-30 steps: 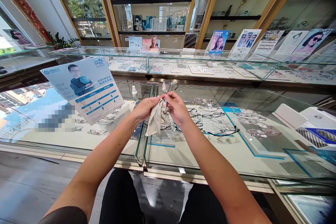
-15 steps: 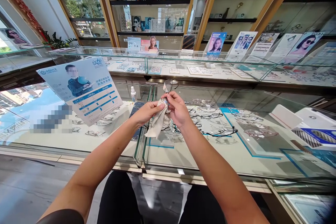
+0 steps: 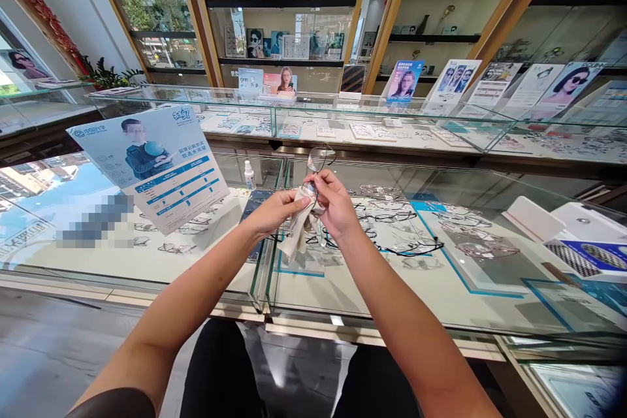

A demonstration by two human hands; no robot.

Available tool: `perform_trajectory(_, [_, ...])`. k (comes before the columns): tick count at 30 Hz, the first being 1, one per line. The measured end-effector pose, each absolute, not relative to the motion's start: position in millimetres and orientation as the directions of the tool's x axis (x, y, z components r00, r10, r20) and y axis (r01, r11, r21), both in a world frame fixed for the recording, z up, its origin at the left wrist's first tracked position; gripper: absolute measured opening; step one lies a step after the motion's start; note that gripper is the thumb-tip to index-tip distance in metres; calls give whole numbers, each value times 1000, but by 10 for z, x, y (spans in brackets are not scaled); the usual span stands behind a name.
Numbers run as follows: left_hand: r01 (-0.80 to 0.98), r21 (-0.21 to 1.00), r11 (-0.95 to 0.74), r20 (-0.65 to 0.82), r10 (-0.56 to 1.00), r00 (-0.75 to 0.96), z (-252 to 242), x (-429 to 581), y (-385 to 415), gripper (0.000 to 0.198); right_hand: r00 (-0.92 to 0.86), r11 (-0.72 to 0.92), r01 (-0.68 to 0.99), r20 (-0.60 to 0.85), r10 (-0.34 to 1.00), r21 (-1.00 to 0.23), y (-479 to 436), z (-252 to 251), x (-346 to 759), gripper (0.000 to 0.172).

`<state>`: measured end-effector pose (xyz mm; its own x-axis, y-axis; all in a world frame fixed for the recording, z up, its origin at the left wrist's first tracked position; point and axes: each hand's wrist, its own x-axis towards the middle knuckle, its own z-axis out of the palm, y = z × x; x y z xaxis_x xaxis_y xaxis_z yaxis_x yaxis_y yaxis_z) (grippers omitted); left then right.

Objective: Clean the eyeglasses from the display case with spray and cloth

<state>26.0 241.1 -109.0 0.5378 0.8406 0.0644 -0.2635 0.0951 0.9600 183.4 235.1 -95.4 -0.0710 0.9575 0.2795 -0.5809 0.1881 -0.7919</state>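
Observation:
Above the glass counter, my left hand [image 3: 275,210] is closed on a beige cleaning cloth [image 3: 296,235], pinching it around the lower lens of a pair of eyeglasses [image 3: 321,158]. My right hand [image 3: 334,201] is closed on the thin dark frame of the same glasses, near the bridge. The other lens sticks up above my fingers, uncovered. The cloth's loose end hangs below my hands. Part of the glasses is hidden by the cloth and fingers.
The glass display counter [image 3: 343,297] holds many eyeglass frames. A tilted advertising board [image 3: 161,189] stands left, with a small white spray bottle [image 3: 249,174] beside it. An open white box [image 3: 588,228] lies at the right. Behind are another glass showcase [image 3: 313,104] and shelves.
The hanging end of the cloth has swung right and bunched closer under my hands. The upper lens has turned and shifted slightly. Both hands keep their hold.

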Motion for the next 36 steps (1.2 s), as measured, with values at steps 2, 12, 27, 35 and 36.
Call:
perform_trajectory(2, [-253,964,79,73,838,541,-1093,256,2413,55,-68,192,-584,283,957,-789,2356,-954,1835,37])
perform_trajectory(12, [-306,941,145,79,785,615,-1070,229,2414,53,-127,147,-572,264,956,-807,2341,-986,1843,37])
perform_trajectory(27, [-361,923,135,60,876,479,-1058,185,2463,46,-113,162,-576,275,955,-801,2340,-962,1817,36])
perform_trajectory(35, [-312,937,158,48,826,562,-1033,163,2451,48,-123,158,-592,282,951,-791,2342,-965,1818,38])
perform_trajectory(36, [-301,939,169,41,811,584,-1030,165,2446,47,-125,157,-584,280,952,-796,2342,-966,1820,38])
